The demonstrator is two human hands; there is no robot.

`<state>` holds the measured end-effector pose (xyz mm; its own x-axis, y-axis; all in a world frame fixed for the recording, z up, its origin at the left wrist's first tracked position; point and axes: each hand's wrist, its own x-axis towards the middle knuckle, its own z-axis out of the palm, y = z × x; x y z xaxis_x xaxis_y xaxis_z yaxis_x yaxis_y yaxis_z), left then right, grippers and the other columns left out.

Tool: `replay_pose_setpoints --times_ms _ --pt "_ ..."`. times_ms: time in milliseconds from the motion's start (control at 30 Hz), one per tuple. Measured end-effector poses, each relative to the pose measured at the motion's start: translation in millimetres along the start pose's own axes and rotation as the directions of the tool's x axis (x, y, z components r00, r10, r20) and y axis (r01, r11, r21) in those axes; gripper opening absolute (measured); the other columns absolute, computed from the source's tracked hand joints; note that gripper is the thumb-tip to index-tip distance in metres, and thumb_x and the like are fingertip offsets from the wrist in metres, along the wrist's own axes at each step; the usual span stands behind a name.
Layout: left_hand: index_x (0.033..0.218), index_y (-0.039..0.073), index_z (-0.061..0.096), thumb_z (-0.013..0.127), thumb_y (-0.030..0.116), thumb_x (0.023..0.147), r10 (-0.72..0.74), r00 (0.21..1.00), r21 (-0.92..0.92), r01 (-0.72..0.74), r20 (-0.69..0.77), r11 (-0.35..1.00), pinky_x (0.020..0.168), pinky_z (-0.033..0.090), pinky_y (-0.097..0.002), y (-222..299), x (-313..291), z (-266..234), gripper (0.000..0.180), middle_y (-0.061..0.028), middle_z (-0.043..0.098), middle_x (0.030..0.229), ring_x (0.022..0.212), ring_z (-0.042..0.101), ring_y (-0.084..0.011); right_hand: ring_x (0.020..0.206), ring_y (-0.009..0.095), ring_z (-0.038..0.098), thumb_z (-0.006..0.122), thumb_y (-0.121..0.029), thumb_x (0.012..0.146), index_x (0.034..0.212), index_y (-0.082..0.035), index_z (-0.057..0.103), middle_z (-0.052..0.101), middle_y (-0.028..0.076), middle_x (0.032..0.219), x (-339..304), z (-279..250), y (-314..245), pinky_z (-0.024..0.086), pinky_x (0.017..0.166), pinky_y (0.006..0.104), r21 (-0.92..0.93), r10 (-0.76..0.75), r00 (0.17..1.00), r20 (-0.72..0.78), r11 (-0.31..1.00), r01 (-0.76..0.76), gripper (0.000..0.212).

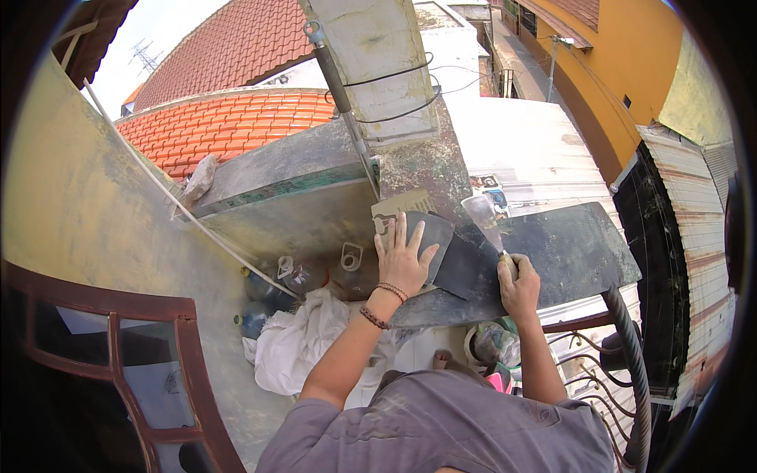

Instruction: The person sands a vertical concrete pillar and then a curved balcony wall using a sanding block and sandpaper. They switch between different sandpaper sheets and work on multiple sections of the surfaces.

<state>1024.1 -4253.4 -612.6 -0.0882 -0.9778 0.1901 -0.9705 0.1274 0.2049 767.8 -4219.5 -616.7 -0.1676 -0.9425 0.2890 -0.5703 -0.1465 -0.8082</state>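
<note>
The left hand (404, 264) lies flat, fingers spread and open, palm down on a dark grey sheet (430, 236) that rests on the ledge (568, 244); it presses the sheet and encloses nothing. A beaded bracelet (375, 318) and a second band sit at its wrist. The right hand (519, 285) is closed in a grip around the handle of a trowel (485, 221), whose pale metal blade extends up and away from the fist, its tip pointing toward the far side of the ledge. The blade lies just right of the left fingertips, over a second dark patch (469, 268) between the two hands; whether the blade touches that patch cannot be told. Just above the left fingers a tan piece of card (398, 206) shows from under the sheet. Beyond it a grey pipe (347, 110) runs up a concrete post (378, 55) wrapped with black wire. Below the left forearm lies a white cloth (303, 339), with clear plastic bottles (296, 276) just beyond it against the wall (87, 205). Below the right wrist is a bag (493, 343), and to the right of the right forearm a ribbed hose (631, 347) curves down beside a dark red railing (579, 339). Orange roof tiles (221, 126) lie far left of both hands.
</note>
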Motion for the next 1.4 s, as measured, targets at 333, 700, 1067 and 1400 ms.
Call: replay_pose_setpoints --times_ms 333,700,1067,1400 --pt "0.156 0.011 0.032 0.040 0.063 0.098 0.028 0.999 0.006 -0.028 0.032 1.000 0.117 0.009 -0.0662 0.9 -9.9 5.2 0.078 -0.0219 0.021 0.163 0.151 0.014 -0.0408 0.085 0.038 0.066 0.071 -0.029 0.090 0.103 -0.001 0.065 0.068 0.019 0.096 -0.1 0.6 0.5 0.051 0.077 0.0430 -0.032 -0.043 0.999 0.012 0.999 0.043 0.031" --pt "0.153 0.006 0.037 0.058 0.073 0.084 0.124 0.992 -0.006 -0.124 0.010 0.992 0.117 0.011 -0.0659 -10.7 -28.9 1.0 0.098 -0.0258 0.024 0.160 0.150 0.016 -0.0435 0.067 0.014 0.060 0.069 -0.021 0.094 0.115 0.001 0.057 0.063 0.006 0.081 -19.9 -9.1 0.6 0.048 0.062 0.0307 0.316 0.178 0.963 0.204 0.919 -0.237 0.033" --pt "0.151 0.029 0.044 0.056 0.071 0.085 0.279 0.951 -0.041 -0.276 0.132 0.960 0.116 0.003 -0.0681 -16.3 -11.3 -4.0 0.079 -0.0215 0.021 0.163 0.150 0.013 -0.0459 0.088 0.032 0.067 0.063 -0.026 0.094 0.151 -0.014 0.042 0.068 0.018 0.085 -106.1 -53.0 -44.2 0.050 0.086 0.0402 -0.174 0.396 0.812 0.430 0.918 -0.356 0.062" --pt "0.149 0.031 0.048 0.059 0.066 0.086 0.380 0.910 -0.157 -0.356 0.164 0.921 0.120 0.007 -0.0606 -39.6 -10.9 -7.4 0.073 -0.0178 0.023 0.163 0.150 0.014 -0.0440 0.089 0.038 0.070 0.062 -0.023 0.094 0.150 -0.017 0.045 0.070 0.026 0.098 -94.9 -41.6 -83.1 0.053 0.086 0.0413 -0.379 0.478 0.760 0.441 0.867 -0.325 0.058"
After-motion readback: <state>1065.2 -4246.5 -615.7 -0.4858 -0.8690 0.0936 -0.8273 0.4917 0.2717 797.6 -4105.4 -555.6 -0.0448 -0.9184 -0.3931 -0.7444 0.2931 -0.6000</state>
